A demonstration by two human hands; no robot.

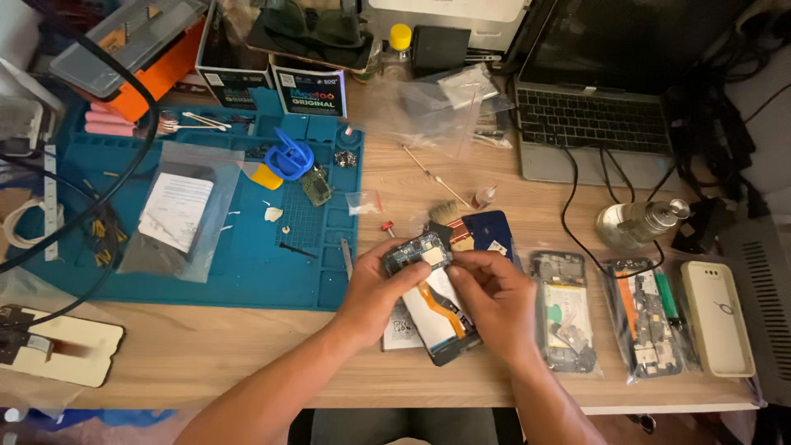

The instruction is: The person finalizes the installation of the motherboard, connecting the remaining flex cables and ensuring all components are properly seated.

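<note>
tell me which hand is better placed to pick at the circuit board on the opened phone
The right hand, probably. Its fingertips already rest on the top edge of the opened phone, by the circuit board, while the left hand is wrapped around the phone's left side, steadying it.

both hands hold an opened phone (441,305) over the wooden worktop (206,346). the left hand (375,288) grips its top end. the right hand (494,292) pinches a small part near the top. a blue mat (247,255) lies to the left. two more opened phones (564,313) (651,317) lie to the right, near a laptop (593,107) and a clear bottle (638,222).
</note>
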